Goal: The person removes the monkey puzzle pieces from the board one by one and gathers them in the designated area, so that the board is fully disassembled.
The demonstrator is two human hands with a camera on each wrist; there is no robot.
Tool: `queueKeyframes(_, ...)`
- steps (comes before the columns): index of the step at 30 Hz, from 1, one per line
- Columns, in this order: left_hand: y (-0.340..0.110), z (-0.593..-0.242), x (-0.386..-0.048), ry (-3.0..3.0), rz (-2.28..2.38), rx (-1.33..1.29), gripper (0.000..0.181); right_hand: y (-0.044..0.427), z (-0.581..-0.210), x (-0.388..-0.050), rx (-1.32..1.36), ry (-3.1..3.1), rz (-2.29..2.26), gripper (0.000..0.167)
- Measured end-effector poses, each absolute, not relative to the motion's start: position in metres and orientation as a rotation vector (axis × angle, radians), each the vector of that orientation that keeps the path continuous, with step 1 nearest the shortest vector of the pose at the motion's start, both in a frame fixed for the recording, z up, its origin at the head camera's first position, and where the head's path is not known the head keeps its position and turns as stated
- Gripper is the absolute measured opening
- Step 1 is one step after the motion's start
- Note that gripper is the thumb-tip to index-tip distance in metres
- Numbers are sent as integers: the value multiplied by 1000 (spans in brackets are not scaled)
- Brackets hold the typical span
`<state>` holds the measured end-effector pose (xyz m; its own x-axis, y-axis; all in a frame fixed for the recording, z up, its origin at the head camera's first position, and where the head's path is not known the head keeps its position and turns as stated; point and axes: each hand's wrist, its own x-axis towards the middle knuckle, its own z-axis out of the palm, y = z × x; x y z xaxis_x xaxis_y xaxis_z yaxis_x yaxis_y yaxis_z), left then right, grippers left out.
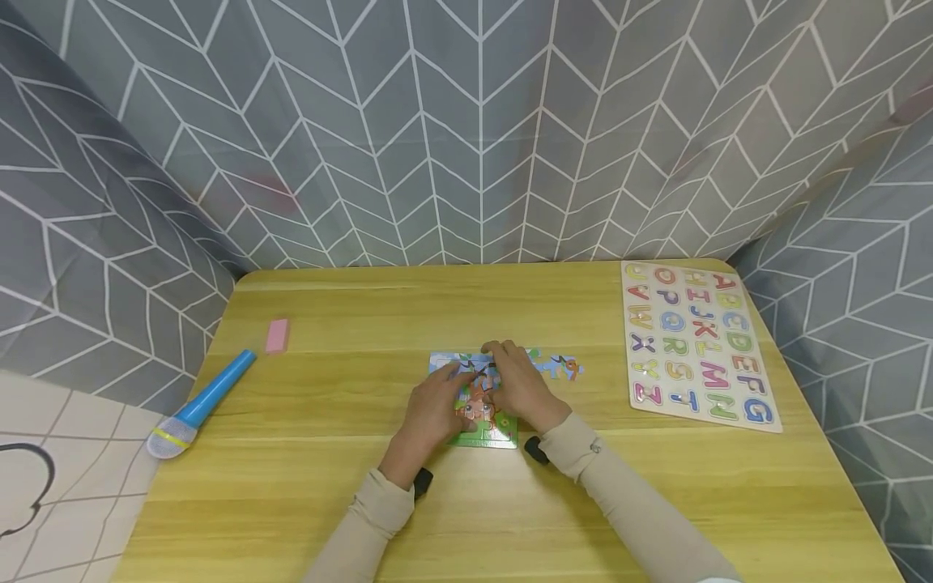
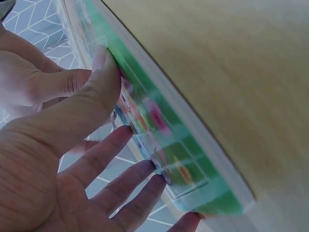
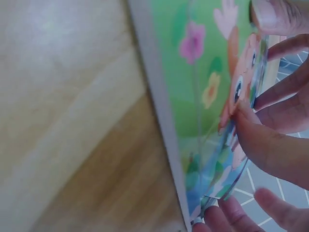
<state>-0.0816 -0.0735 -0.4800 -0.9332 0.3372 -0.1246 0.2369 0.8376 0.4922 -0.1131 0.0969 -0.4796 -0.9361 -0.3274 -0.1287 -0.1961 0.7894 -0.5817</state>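
Observation:
A picture puzzle in a flat board (image 1: pixel 484 443) lies on the table, showing an animal face and flowers on green. The left hand (image 1: pixel 432 409) rests on its left side, thumb on the picture (image 2: pixel 157 116) and other fingers spread along it. From the right, the right hand (image 1: pixel 521 387) bends over the upper part. In the right wrist view its thumb (image 3: pixel 263 140) and fingertips (image 3: pixel 231 215) hold a puzzle piece (image 3: pixel 224 181) at the board's top; its outline is partly hidden. Loose joined pieces (image 1: pixel 561 367) lie just right of the board.
An alphabet board (image 1: pixel 696 344) lies at the table's right. At the left are a pink block (image 1: pixel 277 336) and a blue toy microphone (image 1: pixel 207 399), its head over the table's edge. A patterned curtain (image 1: pixel 466 146) hangs behind the table.

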Motion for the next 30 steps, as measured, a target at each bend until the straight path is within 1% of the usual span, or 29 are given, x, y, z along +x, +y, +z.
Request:
queueKeyframes(2, -73, -480, -82, 2806, 715, 441, 75, 97, -481, -114, -399, 2762, -872, 79)
queueKeyframes(3, -73, -480, -82, 2803, 716, 440, 75, 98, -481, -114, -394, 2765, -875, 85)
queueKeyframes(4, -73, -480, -81, 2800, 716, 437, 75, 98, -482, -114, -386, 2762, -880, 86)
queueKeyframes(6, -73, -480, -81, 2795, 724, 431, 74, 98, -483, -114, -367, 2759, -890, 79)
queueKeyframes(10, -74, -481, -81, 2794, 731, 431, 74, 99, -482, -113, -328, 2758, -909, 58)
queueKeyframes(12, -74, -481, -81, 2796, 735, 433, 74, 100, -482, -113, -316, 2765, -917, 52)
queueKeyframes(25, -74, -483, -81, 2821, 721, 458, 74, 103, -487, -109, -257, 2744, -995, 43)
queueKeyframes(30, -74, -484, -81, 2828, 719, 460, 75, 108, -489, -107, -285, 2729, -1060, 35)
